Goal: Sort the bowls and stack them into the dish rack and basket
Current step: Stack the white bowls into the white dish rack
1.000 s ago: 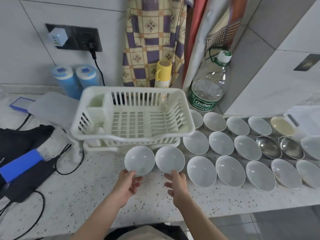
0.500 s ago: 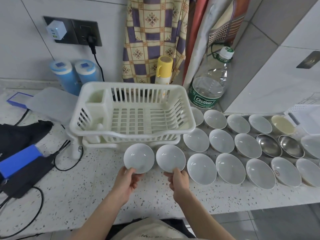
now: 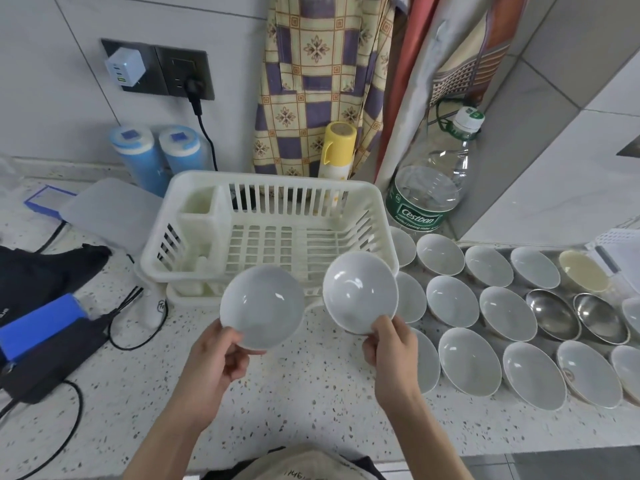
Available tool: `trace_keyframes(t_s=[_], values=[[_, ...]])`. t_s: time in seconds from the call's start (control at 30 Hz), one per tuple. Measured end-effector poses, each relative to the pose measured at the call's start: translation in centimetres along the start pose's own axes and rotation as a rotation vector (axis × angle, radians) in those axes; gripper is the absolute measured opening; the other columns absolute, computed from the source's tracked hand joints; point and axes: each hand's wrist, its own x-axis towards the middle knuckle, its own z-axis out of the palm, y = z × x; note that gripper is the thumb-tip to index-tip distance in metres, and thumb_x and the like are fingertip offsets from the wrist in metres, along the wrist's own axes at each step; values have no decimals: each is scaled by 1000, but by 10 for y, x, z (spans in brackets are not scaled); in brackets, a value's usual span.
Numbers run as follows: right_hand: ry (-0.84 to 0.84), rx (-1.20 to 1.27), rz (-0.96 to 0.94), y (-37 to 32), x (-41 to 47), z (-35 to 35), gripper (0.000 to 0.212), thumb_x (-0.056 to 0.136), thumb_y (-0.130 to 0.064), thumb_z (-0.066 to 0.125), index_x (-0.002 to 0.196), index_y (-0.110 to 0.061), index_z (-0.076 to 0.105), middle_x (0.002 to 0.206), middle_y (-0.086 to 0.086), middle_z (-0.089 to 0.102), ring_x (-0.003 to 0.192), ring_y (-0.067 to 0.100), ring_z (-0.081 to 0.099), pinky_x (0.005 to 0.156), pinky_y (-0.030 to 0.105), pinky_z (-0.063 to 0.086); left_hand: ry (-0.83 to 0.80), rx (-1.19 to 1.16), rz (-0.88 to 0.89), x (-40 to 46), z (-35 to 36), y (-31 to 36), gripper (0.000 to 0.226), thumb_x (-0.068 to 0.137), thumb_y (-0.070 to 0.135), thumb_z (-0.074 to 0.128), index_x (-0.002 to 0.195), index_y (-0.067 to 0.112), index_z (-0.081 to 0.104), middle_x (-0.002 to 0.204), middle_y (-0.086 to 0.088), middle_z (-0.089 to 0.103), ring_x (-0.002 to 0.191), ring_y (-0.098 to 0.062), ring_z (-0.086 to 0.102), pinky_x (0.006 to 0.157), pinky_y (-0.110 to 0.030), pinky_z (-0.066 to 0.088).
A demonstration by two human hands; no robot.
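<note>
My left hand (image 3: 216, 358) pinches the near rim of a white bowl (image 3: 262, 306), held up off the counter. My right hand (image 3: 389, 344) pinches the near rim of a second white bowl (image 3: 360, 292), tilted toward me and lifted just in front of the rack. The white plastic dish rack (image 3: 266, 202) stands behind both bowls with nothing in it. Several more white bowls (image 3: 469, 360) lie in rows on the counter to the right, with two steel bowls (image 3: 552, 318) and a cream bowl (image 3: 583, 271) among them.
A white basket (image 3: 620, 244) shows at the right edge. A large water bottle (image 3: 429, 192) and a yellow can (image 3: 337, 150) stand behind the rack. Black and blue gear with cables (image 3: 45, 327) lies at the left. Speckled counter (image 3: 311, 393) lies near me.
Both hands closed on the rims of the two nearest bowls and lifted them off the counter toward the rack.
</note>
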Motion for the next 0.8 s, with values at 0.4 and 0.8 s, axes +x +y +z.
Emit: trace_keyframes(t_s=[0.4,0.8], values=[[-222,-447,-78,-59,115,102,23,84,-18,48,97,-8,64,62,4,73,40,0,48,47,23,36,207,55,241,63,-16,89,38,72,25,57,109,19,61,75,-17,74,48,-11,44,43,-20,37],[-294,-639,107,-13,161,190,18,88,-17,44,78,-12,59,61,3,69,45,9,47,41,19,35,285,131,238,139,-25,119,23,87,17,48,104,15,63,71,-13,74,43,-7,48,42,-21,38]])
